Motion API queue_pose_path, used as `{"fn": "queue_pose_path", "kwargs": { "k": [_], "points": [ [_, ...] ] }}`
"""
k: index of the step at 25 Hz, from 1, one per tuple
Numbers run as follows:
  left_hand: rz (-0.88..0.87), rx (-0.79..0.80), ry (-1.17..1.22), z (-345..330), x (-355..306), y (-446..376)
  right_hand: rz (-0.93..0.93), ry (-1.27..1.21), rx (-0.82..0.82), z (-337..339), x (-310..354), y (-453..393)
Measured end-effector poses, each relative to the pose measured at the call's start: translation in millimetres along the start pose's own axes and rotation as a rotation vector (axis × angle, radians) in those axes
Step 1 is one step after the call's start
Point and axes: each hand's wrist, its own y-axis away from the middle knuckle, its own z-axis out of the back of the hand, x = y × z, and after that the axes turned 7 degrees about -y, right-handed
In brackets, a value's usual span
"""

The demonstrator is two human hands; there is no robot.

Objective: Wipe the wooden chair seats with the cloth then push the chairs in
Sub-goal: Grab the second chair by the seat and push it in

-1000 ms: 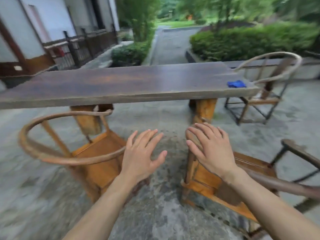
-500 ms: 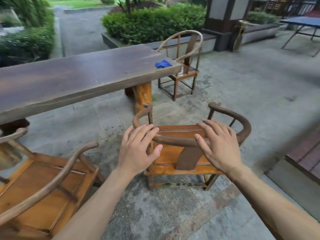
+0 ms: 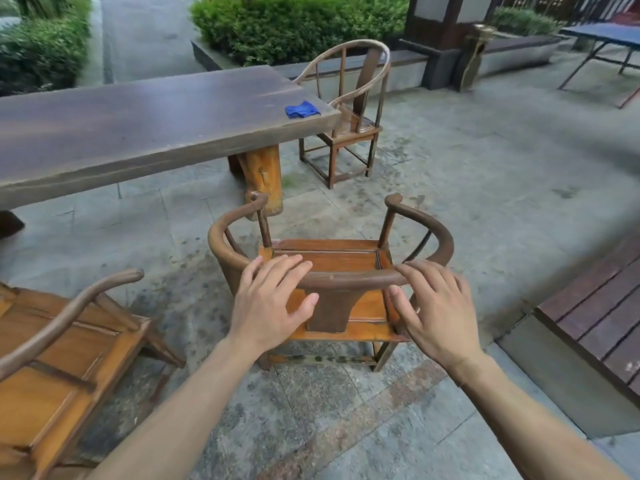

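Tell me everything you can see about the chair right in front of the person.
The middle chair is wooden, with an orange-brown seat, a darker horseshoe-shaped rail and a broad back splat. It stands upright on the stone paving, facing the table but apart from it. The left hand and right hand rest open on the rail.

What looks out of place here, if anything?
Nothing damaged or spilled. The blue cloth lies bunched on the table near its corner, not in either hand. The near chair stands well clear of the table, not pushed in.
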Motion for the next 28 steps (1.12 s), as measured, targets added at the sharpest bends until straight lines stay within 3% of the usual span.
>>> {"fn": "queue_pose_path", "kwargs": {
  "k": [5, 9, 20, 26, 28],
  "points": [
    [0.141, 0.087, -0.021, -37, -29, 20, -0.011, -0.021, 0.092, -25, -61, 20],
    [0.136, 0.158, -0.045, -90, -20, 50, -0.038, -0.084, 0.124, -79, -90, 41],
    [0.094, 0.088, -0.125, -387, 73, 151, 0.025, -0.058, 0.066, -380, -201, 120],
    [0.062, 0.321, -0.330, -524, 133, 174, 0.079, 0.133, 0.082, -528, -265, 142],
    [0.055, 0.275, -0.348, -547, 143, 174, 0.098, 0.185, 0.016, -554, -274, 141]
  ]
}}
